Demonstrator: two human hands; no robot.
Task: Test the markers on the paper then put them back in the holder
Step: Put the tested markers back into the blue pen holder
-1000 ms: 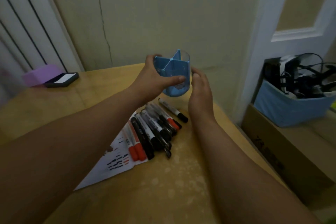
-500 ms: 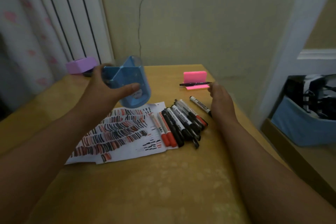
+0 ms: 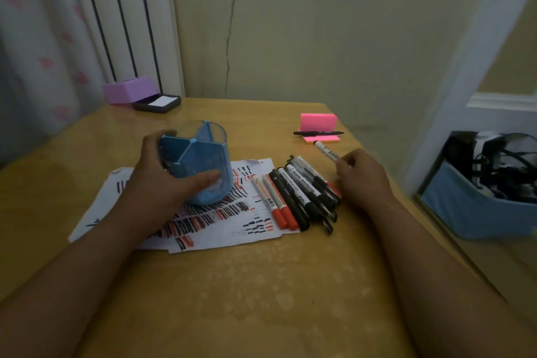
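My left hand (image 3: 162,183) grips the blue divided holder (image 3: 200,160), which stands empty on the white paper (image 3: 232,229). The paper is covered with red and black test strokes. Several markers (image 3: 296,195) with red or black caps lie side by side at the paper's right edge. My right hand (image 3: 363,177) rests just right of that row, fingers curled around the end of a white-barrelled marker (image 3: 327,151) that points toward the far edge of the table.
Pink sticky notes (image 3: 319,126) with a thin black pen (image 3: 318,133) across them lie at the far right of the wooden table (image 3: 261,285). A purple box (image 3: 129,90) and a dark ink pad (image 3: 158,103) sit far left. A blue bin (image 3: 476,206) of cables stands beyond the right edge.
My left hand has carried the holder leftward and down from in front of me onto the paper. My right hand has dropped to the markers and closed on the white-barrelled one.
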